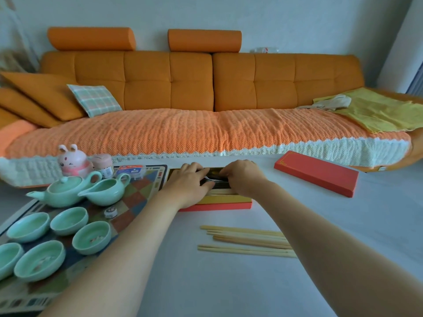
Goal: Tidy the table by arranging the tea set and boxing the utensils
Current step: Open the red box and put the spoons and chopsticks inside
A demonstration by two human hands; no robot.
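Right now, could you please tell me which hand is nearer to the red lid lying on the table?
Right. The right hand sits at the open box, left of the red lid and apart from it; the left hand is farther left.

Home living room: an orange sofa [206, 88] with cushions faces my low white table [229, 282] bearing a tea set [68, 191].

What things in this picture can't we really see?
All from the head view:
- Inside of the red box: mostly covered by the left hand and right hand; whether they hold anything is unclear.
- Leftmost cup: cut off by the picture's left edge.
- Writing on the pink jar: too small to read.
- Small round thing on the mat: too small to identify.
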